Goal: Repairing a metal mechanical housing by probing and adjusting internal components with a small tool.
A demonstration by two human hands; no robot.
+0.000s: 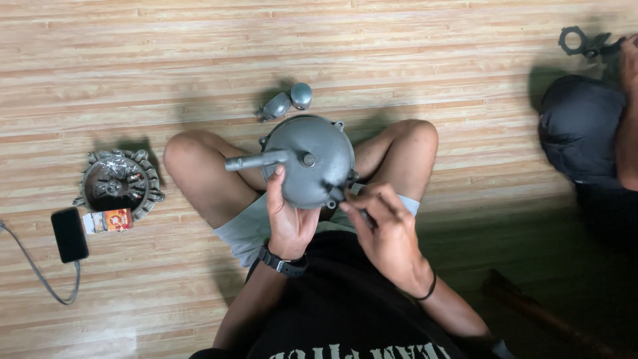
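Small red and orange box [108, 221] flat on the wooden floor [399, 60], touching the near edge of a round grey finned metal part [119, 183]; black phone [69, 234] with a grey cable [40, 279] just left of it. Two small grey caps [287, 102] on the floor beyond the crossed legs. Another person's dark-clad knee [578, 126] far right, a ring-shaped metal piece [581, 42] beside it. Round grey metal cover [309, 159] with a side tube, held above the lap. Left hand [289, 216] closed around the cover's lower rim, thumb up on its face. Right hand [382, 226] with fingers pinched narrow at the cover's lower right edge; whether anything sits between them cannot be told.
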